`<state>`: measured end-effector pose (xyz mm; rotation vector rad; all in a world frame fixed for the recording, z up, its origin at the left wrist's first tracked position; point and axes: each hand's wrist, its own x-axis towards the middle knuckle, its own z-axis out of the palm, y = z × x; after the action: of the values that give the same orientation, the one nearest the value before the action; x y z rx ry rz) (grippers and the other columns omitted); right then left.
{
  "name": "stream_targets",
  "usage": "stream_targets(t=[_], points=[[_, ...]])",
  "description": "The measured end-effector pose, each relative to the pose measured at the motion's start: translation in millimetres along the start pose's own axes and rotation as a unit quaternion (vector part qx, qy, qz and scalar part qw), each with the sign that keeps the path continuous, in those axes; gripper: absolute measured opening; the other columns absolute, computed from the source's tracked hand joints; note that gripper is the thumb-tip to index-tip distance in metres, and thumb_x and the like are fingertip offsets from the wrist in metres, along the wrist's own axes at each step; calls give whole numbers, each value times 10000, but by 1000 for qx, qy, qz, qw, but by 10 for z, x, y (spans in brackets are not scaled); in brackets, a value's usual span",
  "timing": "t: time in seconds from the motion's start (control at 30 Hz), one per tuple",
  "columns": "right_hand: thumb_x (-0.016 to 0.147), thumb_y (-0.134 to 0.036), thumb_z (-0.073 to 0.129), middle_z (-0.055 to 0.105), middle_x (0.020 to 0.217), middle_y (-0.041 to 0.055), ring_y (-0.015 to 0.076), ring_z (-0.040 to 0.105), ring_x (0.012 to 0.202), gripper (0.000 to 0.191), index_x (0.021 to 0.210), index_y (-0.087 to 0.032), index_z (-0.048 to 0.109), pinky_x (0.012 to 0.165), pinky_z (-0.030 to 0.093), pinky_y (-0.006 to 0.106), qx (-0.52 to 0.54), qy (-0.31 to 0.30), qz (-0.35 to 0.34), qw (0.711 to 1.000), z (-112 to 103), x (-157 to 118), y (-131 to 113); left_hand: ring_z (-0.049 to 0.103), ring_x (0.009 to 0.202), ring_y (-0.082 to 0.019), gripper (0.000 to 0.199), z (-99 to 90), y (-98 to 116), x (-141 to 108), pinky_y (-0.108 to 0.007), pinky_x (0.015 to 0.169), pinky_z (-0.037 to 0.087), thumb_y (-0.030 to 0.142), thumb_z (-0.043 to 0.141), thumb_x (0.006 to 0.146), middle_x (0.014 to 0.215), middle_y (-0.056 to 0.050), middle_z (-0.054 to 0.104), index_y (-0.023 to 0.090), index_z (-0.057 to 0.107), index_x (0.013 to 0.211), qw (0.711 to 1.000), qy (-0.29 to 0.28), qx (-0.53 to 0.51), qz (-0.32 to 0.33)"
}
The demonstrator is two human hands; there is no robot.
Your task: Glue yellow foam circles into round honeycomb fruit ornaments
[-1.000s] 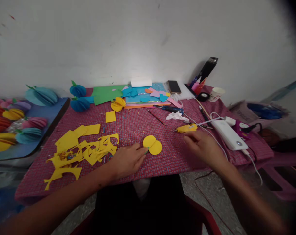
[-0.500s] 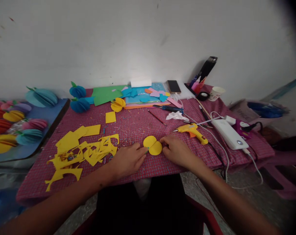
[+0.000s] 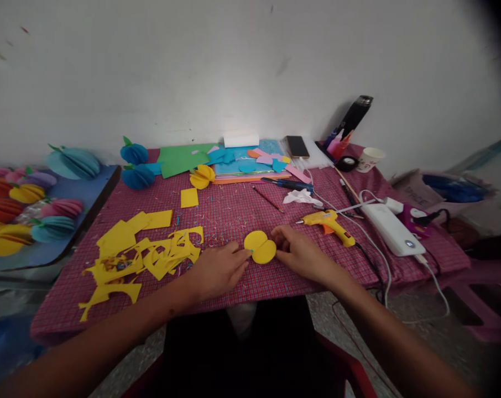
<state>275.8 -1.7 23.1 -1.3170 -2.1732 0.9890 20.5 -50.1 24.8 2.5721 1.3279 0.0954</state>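
Near the table's front edge lies a yellow paper piece of joined round shapes [image 3: 264,251], with a small green bit at its left side. The fingertips of my left hand [image 3: 220,269] are closed together at that left side, pinching the edge. My right hand [image 3: 298,251] is at the right edge of the piece, its fingers bent; whether they grip the paper cannot be made out. Right of it lies a yellow glue gun [image 3: 329,224]. Yellow cut scraps [image 3: 163,257] and a small yellow square [image 3: 189,198] lie to the left.
Folded paper fruits [image 3: 59,209] fill a blue board at the left. Coloured paper [image 3: 184,160], a phone [image 3: 297,147], a black flask [image 3: 357,114] and a paper cup [image 3: 370,159] stand or lie along the back. A white power bank [image 3: 393,229] with cables is at the right.
The fingers of my right hand have spread slightly and shifted at the paper's right edge. My left hand keeps its place at the left side. The view has shifted slightly.
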Motion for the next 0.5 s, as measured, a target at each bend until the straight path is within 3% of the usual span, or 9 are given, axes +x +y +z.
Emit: stream_targets(t=[0.13, 0.3, 0.4, 0.5], points=[[859, -181, 670, 695, 1151, 76, 207, 661, 939, 418, 1265, -218, 579, 814, 518, 342, -2, 3, -54, 999, -16, 47, 35, 644, 814, -194, 374, -13, -12, 11, -310, 667, 512, 335, 355, 1060, 1037, -73, 625, 235, 614, 1309, 1000, 1, -8, -5], [848, -179, 685, 624, 1379, 93, 269, 600, 1246, 550, 1373, -268, 549, 1054, 468, 464, 13, -17, -136, 991, -14, 175, 30, 662, 904, -202, 342, -50, -93, 47, -325, 765, 530, 282, 405, 1037, 1038, -64, 656, 244, 636, 1287, 999, -1, -53, 2], [816, -154, 676, 592, 1442, 85, 271, 576, 1304, 633, 1417, -281, 526, 1098, 448, 477, 33, -42, -149, 987, 1, 261, 17, 667, 959, -205, 324, -80, -134, 78, -339, 829, 531, 264, 424, 1029, 1061, -61, 682, 245, 649, 1261, 997, 3, -79, 15], [806, -163, 670, 625, 1401, 81, 259, 616, 1248, 622, 1407, -262, 543, 1071, 480, 455, 54, -60, -125, 989, 10, 337, -3, 667, 954, -203, 295, -121, -138, 112, -336, 829, 524, 254, 434, 1023, 1049, -57, 697, 233, 670, 1197, 996, 2, -90, 23]])
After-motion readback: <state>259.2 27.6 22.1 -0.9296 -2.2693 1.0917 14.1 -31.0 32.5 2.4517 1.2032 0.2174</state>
